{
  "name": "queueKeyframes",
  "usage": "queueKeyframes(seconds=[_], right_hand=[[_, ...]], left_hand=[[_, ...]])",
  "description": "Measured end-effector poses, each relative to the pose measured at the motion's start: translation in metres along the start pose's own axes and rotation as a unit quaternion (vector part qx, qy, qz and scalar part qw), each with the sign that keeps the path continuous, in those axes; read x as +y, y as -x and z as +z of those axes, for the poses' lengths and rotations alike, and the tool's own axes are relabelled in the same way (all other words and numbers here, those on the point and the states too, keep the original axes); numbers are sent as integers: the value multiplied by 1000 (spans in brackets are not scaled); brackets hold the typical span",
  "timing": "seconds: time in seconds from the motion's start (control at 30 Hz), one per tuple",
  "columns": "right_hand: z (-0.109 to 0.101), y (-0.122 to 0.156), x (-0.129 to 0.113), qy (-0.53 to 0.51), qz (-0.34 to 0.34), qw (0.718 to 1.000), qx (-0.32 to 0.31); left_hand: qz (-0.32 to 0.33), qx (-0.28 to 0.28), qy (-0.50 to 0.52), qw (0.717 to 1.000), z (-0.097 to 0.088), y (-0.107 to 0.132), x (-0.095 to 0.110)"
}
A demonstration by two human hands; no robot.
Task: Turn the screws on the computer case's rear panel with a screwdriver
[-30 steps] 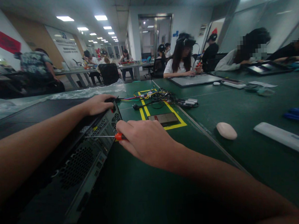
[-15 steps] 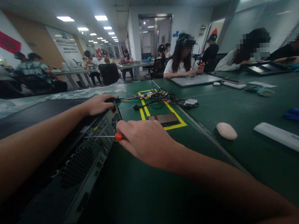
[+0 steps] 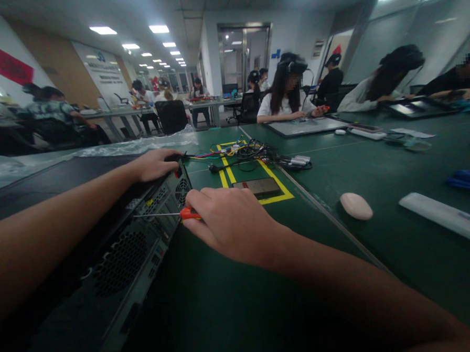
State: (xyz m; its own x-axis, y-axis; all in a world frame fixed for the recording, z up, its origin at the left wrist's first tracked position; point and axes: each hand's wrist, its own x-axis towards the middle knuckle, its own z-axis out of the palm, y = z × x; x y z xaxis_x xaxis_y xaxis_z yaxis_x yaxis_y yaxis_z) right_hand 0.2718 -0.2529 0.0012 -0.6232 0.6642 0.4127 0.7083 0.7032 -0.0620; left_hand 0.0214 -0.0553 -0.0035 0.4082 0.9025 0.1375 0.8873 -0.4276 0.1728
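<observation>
A black computer case (image 3: 119, 263) lies on the green table at left, its rear panel with round vents and slots facing right. My left hand (image 3: 157, 164) grips its far top edge, fingers curled over the corner. In my right hand (image 3: 229, 223) is a screwdriver (image 3: 187, 213) with an orange handle, fingers wrapped around it. The thin shaft points left, level, and its tip meets the rear panel near the upper edge. Whether a screw sits under the tip is too small to tell.
Beyond my right hand, a tangle of cables (image 3: 257, 151) and a flat dark box (image 3: 258, 187) lie by yellow tape. A pale computer mouse (image 3: 356, 206) and a white bar-shaped object (image 3: 446, 218) are at right. Clear plastic sheeting (image 3: 139, 144) lies behind the case. Several people sit at tables beyond.
My right fingers have shifted slightly on the screwdriver, and more of its orange handle shows. The tip stays at the same spot. My left hand and the case have not moved.
</observation>
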Motion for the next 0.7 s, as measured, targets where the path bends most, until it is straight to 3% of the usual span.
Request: queueKeyframes(seconds=[0.7], right_hand=[[3, 0, 1, -1, -4, 1000, 11]], left_hand=[[0, 10, 13, 1000, 2, 0, 0]])
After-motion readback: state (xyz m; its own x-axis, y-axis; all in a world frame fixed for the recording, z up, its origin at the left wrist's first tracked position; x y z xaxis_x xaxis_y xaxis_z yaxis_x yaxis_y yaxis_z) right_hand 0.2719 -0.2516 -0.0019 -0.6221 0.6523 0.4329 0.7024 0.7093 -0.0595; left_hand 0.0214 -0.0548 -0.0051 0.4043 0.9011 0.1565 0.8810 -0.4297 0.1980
